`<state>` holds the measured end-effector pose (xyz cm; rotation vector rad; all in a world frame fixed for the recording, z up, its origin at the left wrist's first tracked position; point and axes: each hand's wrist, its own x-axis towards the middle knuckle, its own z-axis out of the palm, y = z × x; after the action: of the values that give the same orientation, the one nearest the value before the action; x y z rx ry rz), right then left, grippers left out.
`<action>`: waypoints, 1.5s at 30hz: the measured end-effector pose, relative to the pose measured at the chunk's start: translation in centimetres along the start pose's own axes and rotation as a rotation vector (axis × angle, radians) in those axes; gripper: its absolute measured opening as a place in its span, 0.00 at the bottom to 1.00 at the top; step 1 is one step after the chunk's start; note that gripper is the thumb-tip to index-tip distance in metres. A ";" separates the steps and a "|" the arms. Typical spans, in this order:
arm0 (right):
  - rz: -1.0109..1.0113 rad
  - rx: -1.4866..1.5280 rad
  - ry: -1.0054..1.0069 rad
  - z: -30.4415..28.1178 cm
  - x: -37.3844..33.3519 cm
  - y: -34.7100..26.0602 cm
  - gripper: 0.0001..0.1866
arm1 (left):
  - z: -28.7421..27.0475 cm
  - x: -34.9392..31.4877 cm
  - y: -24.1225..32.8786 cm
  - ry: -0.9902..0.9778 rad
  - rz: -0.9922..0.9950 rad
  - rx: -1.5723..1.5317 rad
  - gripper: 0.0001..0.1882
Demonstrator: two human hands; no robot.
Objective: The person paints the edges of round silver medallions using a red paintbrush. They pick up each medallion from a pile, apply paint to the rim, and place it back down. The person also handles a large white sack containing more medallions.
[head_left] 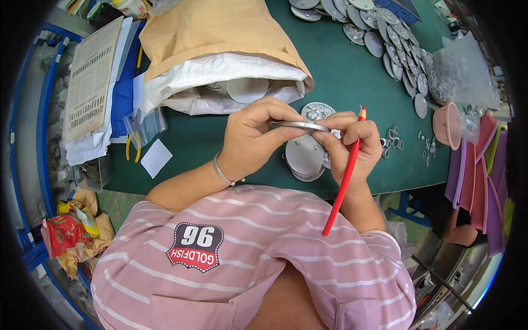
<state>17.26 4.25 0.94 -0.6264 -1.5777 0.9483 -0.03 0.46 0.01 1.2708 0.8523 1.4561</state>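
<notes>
A round silver metal medallion (302, 126) is held edge-on between both hands above the table. My left hand (256, 129) pinches it from the left, and a bangle circles that wrist. My right hand (355, 143) grips the medallion's right edge with thumb and fingers. Tucked in the same hand is a red pencil (347, 176), its sharpened end up and its shaft slanting down toward my shirt. Just beneath the hands lie more medallions: a plain-faced one (304, 155) and, behind it, one with an embossed face (317, 111).
An open paper sack (220, 33) with a white lining holds similar discs at the back left. Many medallions (404, 55) are heaped at the back right. Small metal rings (392, 141) lie right of my hands, near a pink basket (447, 126). Papers (91, 82) stand left.
</notes>
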 end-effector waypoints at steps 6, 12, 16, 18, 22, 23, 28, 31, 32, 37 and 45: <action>-0.122 0.008 -0.015 -0.4 0.9 -0.1 0.21 | -0.9 0.4 0.7 0.054 -0.747 -0.491 0.33; 0.078 0.192 0.052 0.1 1.1 0.5 0.20 | -1.4 0.9 1.1 -0.074 -0.939 -0.675 0.34; 0.318 0.499 0.168 -0.4 1.0 1.2 0.18 | -1.3 0.7 1.4 -0.144 -0.965 -0.534 0.34; 0.379 0.617 0.178 -0.6 0.9 1.6 0.18 | -1.0 0.8 1.7 -0.144 -0.991 -0.459 0.33; 0.353 0.693 0.068 -1.2 0.7 2.3 0.18 | -1.3 0.5 0.9 -0.125 -0.931 -0.633 0.23; 0.295 0.677 -0.001 -1.1 0.9 2.1 0.18 | -1.2 0.1 0.1 -0.083 -0.861 -0.671 0.20; 0.307 0.754 0.001 -0.7 1.8 1.1 0.19 | -0.7 -0.1 0.8 0.130 -0.585 -0.531 0.10; 0.299 0.694 -0.003 -1.0 1.5 1.6 0.20 | -0.7 -0.3 0.6 0.154 -0.480 -0.398 0.09; 0.273 0.637 -0.034 -0.9 1.4 1.6 0.20 | -0.7 -0.5 0.3 0.156 -0.424 -0.377 0.08; 0.095 0.226 -0.049 -0.6 1.4 0.4 0.20 | -0.6 -0.9 0.1 0.129 -0.207 -0.098 0.08; 0.129 0.251 -0.053 -0.5 1.2 0.3 0.20 | -0.2 -0.7 0.2 0.135 -0.134 -0.105 0.06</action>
<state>17.46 5.51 1.37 -0.5342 -1.4479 1.2458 -0.31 -0.28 -0.01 1.0269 0.9201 1.4719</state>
